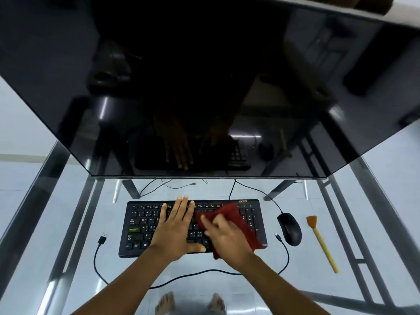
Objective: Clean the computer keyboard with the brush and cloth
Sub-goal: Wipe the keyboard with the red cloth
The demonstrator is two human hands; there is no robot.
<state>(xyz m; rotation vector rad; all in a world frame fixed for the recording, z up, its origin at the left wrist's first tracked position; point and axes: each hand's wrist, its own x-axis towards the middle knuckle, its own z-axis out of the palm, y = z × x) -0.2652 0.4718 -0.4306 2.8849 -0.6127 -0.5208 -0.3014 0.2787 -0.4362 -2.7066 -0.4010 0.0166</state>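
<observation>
A black keyboard (141,226) lies on a glass desk in front of me. My left hand (176,226) rests flat on its middle keys with straight fingers. My right hand (225,239) presses a dark red cloth (229,211) onto the right half of the keyboard, fingers lying over the cloth and blurred. The cloth covers much of the right-hand keys. A brush (321,243) with a pale wooden handle and orange bristles lies on the glass at the right, apart from both hands.
A black mouse (289,228) sits between the keyboard and brush. A large dark monitor (204,87) looms over the back of the desk. A loose black USB cable (102,239) curves across the glass in front of the keyboard. Metal desk frame rails run along both sides.
</observation>
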